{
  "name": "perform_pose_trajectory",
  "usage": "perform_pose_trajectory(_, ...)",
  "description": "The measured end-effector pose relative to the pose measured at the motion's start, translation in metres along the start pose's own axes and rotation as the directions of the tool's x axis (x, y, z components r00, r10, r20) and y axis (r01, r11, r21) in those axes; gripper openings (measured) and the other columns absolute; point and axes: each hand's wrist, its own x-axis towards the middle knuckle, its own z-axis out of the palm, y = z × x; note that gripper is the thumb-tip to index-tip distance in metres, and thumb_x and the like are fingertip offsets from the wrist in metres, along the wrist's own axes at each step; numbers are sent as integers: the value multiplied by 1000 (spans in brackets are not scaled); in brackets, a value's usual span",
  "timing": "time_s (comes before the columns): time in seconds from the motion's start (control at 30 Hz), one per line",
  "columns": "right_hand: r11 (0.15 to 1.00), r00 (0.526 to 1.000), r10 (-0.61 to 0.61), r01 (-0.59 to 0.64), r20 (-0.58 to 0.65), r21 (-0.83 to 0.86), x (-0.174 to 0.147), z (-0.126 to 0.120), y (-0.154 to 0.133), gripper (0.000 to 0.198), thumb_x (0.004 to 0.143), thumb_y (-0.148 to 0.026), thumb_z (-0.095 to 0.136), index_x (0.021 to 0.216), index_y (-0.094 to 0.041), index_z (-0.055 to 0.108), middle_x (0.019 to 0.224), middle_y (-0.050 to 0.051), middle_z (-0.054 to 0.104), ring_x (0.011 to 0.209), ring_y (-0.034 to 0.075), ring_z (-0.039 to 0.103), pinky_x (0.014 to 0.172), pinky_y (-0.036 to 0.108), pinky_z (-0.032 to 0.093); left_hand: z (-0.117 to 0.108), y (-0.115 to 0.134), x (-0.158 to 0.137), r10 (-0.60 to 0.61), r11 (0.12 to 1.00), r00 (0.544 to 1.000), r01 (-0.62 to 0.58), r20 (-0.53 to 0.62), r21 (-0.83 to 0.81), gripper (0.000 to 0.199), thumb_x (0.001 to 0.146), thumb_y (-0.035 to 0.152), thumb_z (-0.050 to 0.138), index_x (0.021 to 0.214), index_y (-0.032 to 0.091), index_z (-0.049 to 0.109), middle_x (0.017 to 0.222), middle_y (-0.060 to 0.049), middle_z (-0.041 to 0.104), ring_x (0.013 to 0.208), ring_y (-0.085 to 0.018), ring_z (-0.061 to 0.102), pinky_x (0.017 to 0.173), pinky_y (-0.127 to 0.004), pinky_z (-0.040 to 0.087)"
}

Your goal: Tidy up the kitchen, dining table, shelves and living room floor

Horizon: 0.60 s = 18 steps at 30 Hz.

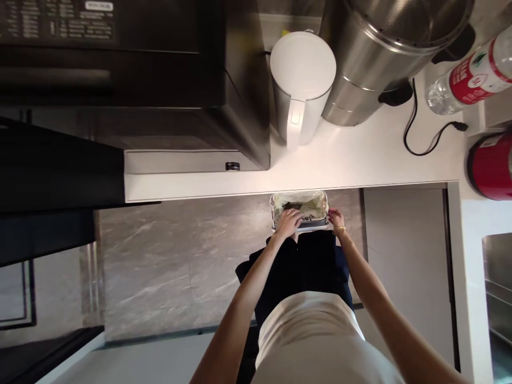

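A small trash bin (pixel 313 226) with dark lettering stands below the counter's front edge, in front of my legs. A pale, thin trash bag (pixel 318 199) lines it, and some dark matter shows inside. My left hand (pixel 288 222) lies over the near left part of the bin's rim, its fingers stretched out toward the inside. At the bin's right edge, my right hand (pixel 336 218) has its fingers pinched together on the edge of the bag. How firmly they grip is too small to see.
Above the bin runs a white counter (pixel 360 160). On it stand a white kettle (pixel 303 69), a large steel pot (pixel 360 69), a black cord (pixel 416 153) and a plastic bottle (pixel 472 80). A black appliance (pixel 160 80) fills the upper left; a red container (pixel 494 165) is at right.
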Motion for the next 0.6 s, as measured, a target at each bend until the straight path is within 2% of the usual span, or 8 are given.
perform_pose_trajectory(0.13,1000,989,1,-3,147,13,-30,-11,26,34,60,-27,65,93,-21,59,94,8,70,90,23,67,85,39,54,2,9,26,-277,949,890,312,361,-41,51,91,61,44,119,28,70,131,-9,66,130,-34,52,108,-47,38)
perform_pose_trajectory(0.23,998,976,-4,17,216,-57,-36,-17,36,42,56,-28,71,96,-20,61,90,6,71,87,23,67,86,41,54,-10,5,34,-255,948,870,311,421,-68,53,89,65,45,106,25,76,107,-10,75,111,-31,65,96,-37,48)
perform_pose_trajectory(0.3,989,969,-4,40,246,-143,-37,-21,41,40,58,-33,74,94,-20,63,83,3,71,81,23,67,85,41,53,-18,0,24,-208,958,917,261,340,-118,50,92,60,44,110,24,74,109,-9,74,114,-27,64,98,-34,47)
perform_pose_trajectory(0.4,971,962,-21,85,271,-225,-40,-27,49,33,64,-40,75,88,-21,64,80,2,71,78,22,68,83,39,54,-24,-14,-13,-175,956,981,149,-84,-253,43,96,47,45,124,22,66,121,-10,70,124,-23,58,109,-37,41)
perform_pose_trajectory(0.47,974,963,-34,91,267,-206,-44,-30,53,31,68,-42,74,89,-21,65,83,3,73,80,21,70,82,37,56,-21,-26,-43,-324,918,862,187,-389,-350,43,97,42,45,129,18,60,129,-13,65,131,-24,53,115,-41,37)
perform_pose_trajectory(0.5,979,966,-35,84,255,-184,-46,-31,54,31,69,-42,74,90,-21,65,85,4,74,81,22,71,83,38,56,-17,-31,-57,-434,875,788,252,-436,-414,44,98,40,44,131,16,58,132,-14,63,134,-24,51,116,-43,35)
perform_pose_trajectory(0.53,983,970,-35,77,240,-168,-48,-31,55,32,69,-42,75,91,-21,65,87,5,75,82,22,72,83,38,57,-13,-36,-70,-528,820,739,313,-418,-480,44,98,40,42,130,14,58,134,-15,62,135,-25,50,117,-44,35)
perform_pose_trajectory(0.6,983,977,-38,75,209,-169,-50,-31,52,32,68,-41,76,91,-22,65,88,5,75,83,23,73,84,39,58,-1,-41,-88,-613,728,737,386,-285,-566,41,99,38,42,126,15,61,132,-14,64,132,-26,54,113,-43,40)
